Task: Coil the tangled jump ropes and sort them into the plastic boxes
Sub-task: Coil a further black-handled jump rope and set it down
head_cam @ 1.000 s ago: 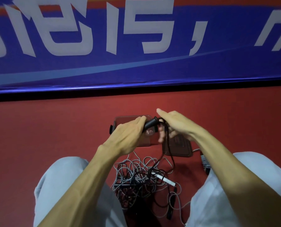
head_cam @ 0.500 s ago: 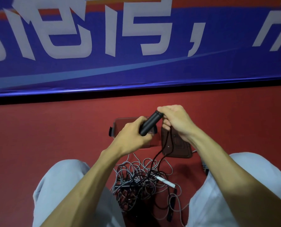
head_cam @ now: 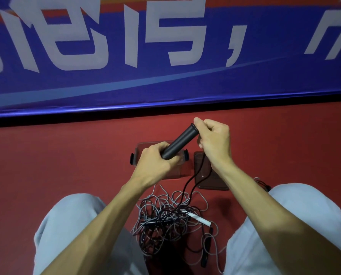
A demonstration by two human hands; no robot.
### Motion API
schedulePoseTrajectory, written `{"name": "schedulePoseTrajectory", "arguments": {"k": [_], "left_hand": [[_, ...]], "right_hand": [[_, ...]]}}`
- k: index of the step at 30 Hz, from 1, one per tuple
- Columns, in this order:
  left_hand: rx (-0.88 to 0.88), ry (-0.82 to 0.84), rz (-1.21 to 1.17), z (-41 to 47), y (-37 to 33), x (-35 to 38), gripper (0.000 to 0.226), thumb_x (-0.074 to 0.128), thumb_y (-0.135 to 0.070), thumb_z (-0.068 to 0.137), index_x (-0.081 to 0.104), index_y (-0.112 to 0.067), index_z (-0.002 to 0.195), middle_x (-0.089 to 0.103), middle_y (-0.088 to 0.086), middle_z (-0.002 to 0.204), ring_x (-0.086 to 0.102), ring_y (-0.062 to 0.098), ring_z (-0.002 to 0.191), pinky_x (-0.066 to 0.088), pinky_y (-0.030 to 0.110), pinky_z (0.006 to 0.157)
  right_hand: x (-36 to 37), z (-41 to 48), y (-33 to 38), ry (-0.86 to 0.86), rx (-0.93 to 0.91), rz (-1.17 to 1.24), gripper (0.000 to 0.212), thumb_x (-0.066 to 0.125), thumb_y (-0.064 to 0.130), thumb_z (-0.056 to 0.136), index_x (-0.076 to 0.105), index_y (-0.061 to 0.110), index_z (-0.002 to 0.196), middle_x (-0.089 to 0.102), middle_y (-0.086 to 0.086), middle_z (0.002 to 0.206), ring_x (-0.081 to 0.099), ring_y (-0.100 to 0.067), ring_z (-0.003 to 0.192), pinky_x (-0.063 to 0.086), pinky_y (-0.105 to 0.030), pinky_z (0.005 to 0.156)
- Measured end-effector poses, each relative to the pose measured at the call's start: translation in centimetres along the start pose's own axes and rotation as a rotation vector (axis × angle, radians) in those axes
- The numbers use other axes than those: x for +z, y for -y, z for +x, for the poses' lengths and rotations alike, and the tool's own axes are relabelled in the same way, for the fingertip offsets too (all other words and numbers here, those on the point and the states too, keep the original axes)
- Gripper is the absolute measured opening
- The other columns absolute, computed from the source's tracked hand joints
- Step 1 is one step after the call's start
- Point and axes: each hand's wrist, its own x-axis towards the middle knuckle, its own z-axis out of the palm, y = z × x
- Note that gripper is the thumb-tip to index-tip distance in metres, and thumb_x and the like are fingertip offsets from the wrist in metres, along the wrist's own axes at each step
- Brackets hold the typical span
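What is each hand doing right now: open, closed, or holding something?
Left hand: closed round the lower end of the black cylindrical jump-rope handle.
Right hand: closed, pinching that handle's top end.

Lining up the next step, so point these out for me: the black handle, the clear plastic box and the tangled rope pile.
black handle (head_cam: 178, 141), head view, middle of the shaft.
clear plastic box (head_cam: 145, 144), head view, far rim near its left corner.
tangled rope pile (head_cam: 161, 217), head view, centre of the tangle.
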Motion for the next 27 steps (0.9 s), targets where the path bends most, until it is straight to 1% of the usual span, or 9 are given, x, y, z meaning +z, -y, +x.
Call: {"name": "schedulePoseTrajectory", "arguments": {"k": [3,5,7,11,13,18,22,25,27], "left_hand": [[-0.035,-0.077,-0.002,0.0,-0.4,0.3,0.015,0.067,-0.020,0.082,0.059,-0.028,0.072,0.047,-0.009,0.052,0.040,0.009,0.043,0.038,0.024,0.045],[-0.102,-0.130,-0.091,0.1,-0.7,0.3,0.019,0.066,-0.016,0.083,0.058,-0.025,0.068,0.045,-0.010,0.048,0.038,0.006,0.040,0.032,0.020,0.041],[-0.181,-0.157,-0.355,0.2,-1.1,0.1,0.025,0.067,-0.015,0.086,0.057,-0.021,0.064,0.046,-0.011,0.044,0.035,0.006,0.036,0.028,0.016,0.036],[-0.309,-0.171,-0.816,0.5,-1.9,-1.3,0.023,0.064,-0.024,0.091,0.059,-0.014,0.071,0.062,0.010,0.075,0.026,0.007,0.034,0.022,0.014,0.036],[-0.342,-0.200,-0.958,0.8,-1.7,-1.9,0.024,0.063,-0.028,0.092,0.054,-0.015,0.074,0.069,0.014,0.093,0.024,0.007,0.035,0.023,0.015,0.035],[-0.332,-0.142,-1.247,0.8,-1.1,-2.3,0.034,0.052,-0.044,0.096,0.048,-0.014,0.082,0.071,0.018,0.110,0.026,0.006,0.035,0.027,0.016,0.032],[-0.353,-0.116,-1.295,1.0,-0.6,-2.3,0.039,0.049,-0.051,0.096,0.054,-0.014,0.105,0.072,0.011,0.089,0.029,0.005,0.035,0.027,0.016,0.031],[-0.341,-0.145,-1.268,1.4,-0.2,-2.8,0.033,0.053,-0.049,0.094,0.053,-0.017,0.097,0.054,0.002,0.067,0.027,0.006,0.035,0.023,0.016,0.030],[-0.363,-0.277,-1.126,1.8,0.2,-3.1,0.024,0.061,-0.040,0.093,0.050,-0.019,0.088,0.046,0.000,0.061,0.026,0.007,0.035,0.021,0.016,0.032]], "right_hand": [[0.1,-0.2,0.8,0.109,0.140,0.197,0.050,0.055,0.039,0.096,0.049,0.005,0.061,0.039,0.001,0.044,0.039,-0.015,0.037,0.030,-0.025,0.039],[-0.2,-0.2,1.2,0.279,0.267,0.280,0.053,0.046,0.056,0.093,0.050,0.012,0.063,0.046,-0.005,0.047,0.047,-0.020,0.040,0.034,-0.023,0.040],[-0.5,-0.1,1.1,0.489,0.299,0.218,0.055,0.042,0.062,0.085,0.052,0.011,0.067,0.051,-0.008,0.048,0.057,-0.024,0.047,0.044,-0.026,0.048],[0.0,-0.7,-0.9,0.804,0.119,-0.224,0.029,0.058,0.033,0.094,0.057,0.010,0.077,0.060,-0.013,0.054,0.065,-0.011,0.057,0.045,-0.025,0.063],[0.6,-1.2,-1.5,0.916,0.119,-0.272,0.016,0.060,0.019,0.095,0.056,0.015,0.080,0.063,-0.001,0.060,0.064,-0.009,0.058,0.049,-0.026,0.065],[2.0,-2.1,-1.4,1.009,0.041,-0.379,0.017,0.055,0.016,0.096,0.055,0.024,0.081,0.061,0.006,0.061,0.064,-0.009,0.059,0.054,-0.029,0.067],[1.8,-2.2,-1.3,1.137,0.054,-0.633,0.014,0.054,0.024,0.097,0.061,0.014,0.091,0.071,0.003,0.072,0.062,-0.004,0.062,0.048,-0.024,0.065],[1.1,-2.1,-1.8,1.261,0.108,-0.863,0.020,0.056,0.024,0.095,0.069,0.011,0.087,0.074,-0.002,0.084,0.057,-0.011,0.069,0.042,-0.029,0.065],[0.9,-2.2,-2.2,1.285,0.163,-0.875,0.019,0.054,0.023,0.097,0.065,0.011,0.088,0.072,-0.006,0.085,0.065,-0.014,0.076,0.043,-0.027,0.067]]}}
